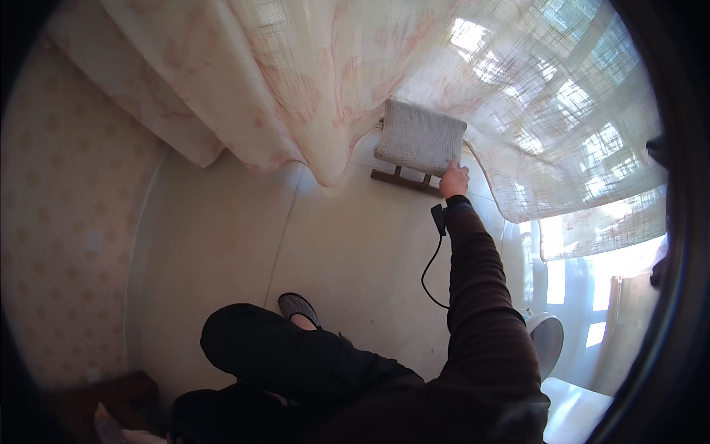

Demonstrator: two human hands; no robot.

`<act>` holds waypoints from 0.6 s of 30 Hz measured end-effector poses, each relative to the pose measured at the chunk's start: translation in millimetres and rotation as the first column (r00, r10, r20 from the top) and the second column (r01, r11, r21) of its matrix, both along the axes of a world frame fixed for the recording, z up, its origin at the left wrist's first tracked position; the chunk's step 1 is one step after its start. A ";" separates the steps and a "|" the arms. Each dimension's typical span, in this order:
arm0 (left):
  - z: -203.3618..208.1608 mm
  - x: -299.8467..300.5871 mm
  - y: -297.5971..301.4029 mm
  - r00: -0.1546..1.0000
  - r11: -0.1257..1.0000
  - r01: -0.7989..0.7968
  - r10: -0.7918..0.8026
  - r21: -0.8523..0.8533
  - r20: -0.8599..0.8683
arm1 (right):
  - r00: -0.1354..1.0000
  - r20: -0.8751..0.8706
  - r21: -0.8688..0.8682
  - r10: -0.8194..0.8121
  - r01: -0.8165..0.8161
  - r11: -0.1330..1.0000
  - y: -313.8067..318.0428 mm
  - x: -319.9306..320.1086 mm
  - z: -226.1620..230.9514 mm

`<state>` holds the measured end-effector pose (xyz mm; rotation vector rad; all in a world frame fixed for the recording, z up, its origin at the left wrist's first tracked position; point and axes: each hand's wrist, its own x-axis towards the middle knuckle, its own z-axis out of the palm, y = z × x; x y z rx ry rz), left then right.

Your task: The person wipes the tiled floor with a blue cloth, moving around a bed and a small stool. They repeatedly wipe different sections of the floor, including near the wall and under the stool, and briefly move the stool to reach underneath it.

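Stretched far forward, my right hand (454,180) is closed on the near right corner of a small stool (420,137). Pale grey, woven-looking material covers its seat. Below the seat's near edge, a dark brown wooden bar (407,183) joins it by two short posts. The stool seems tilted, and its far side meets the curtain (336,111), so I cannot see all of its legs. My fingertips are partly hidden at the seat's edge. My left hand does not show.
Light floor tiles (355,244) lie between me and the stool. From my wrist, a black cable (424,277) loops down beside my sleeve. Patterned wall (66,244) stands left, a dark brown wooden piece (126,396) lower left, and a round grey object (547,342) by my right arm.
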<state>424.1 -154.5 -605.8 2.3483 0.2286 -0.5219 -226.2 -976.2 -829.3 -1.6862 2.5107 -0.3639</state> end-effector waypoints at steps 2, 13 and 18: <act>-4.4 6.7 -5.8 0.999 1.000 0.019 -0.020 0.008 0.032 | 0.995 0.010 -0.006 0.103 -0.103 0.995 4.5 -13.5 -2.0; -18.1 75.6 -70.6 0.874 0.879 0.420 -0.459 0.227 0.161 | 0.942 0.183 0.298 0.282 -0.326 0.897 254.7 30.6 -24.0; -11.8 118.7 -111.0 0.922 0.936 0.335 -0.349 0.104 0.167 | 0.889 0.293 0.614 0.351 -0.457 0.644 366.2 1.3 0.5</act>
